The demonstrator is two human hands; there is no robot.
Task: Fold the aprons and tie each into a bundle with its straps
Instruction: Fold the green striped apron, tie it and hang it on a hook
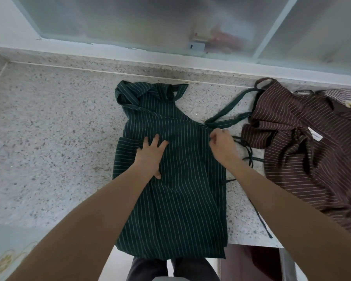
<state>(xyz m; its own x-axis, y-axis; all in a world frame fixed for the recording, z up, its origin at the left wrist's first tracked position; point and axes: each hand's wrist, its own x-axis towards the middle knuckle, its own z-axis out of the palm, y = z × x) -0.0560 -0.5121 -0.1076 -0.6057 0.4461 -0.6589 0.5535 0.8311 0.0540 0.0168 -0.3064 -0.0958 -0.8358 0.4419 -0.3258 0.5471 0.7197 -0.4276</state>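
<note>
Two hands work a dark green pinstriped apron, folded lengthwise on the speckled stone counter, hem overhanging the near edge. Left hand presses flat, fingers spread; right hand pinches the apron's right edge. Green strap trails toward a crumpled brown striped apron. Frosted window lies beyond.

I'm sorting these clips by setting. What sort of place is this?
Probably a home kitchen or utility area: a speckled stone countertop under a frosted sliding window, with a green striped apron and a brown striped apron on it.

green apron – white-striped, brown apron – pinstriped
</note>
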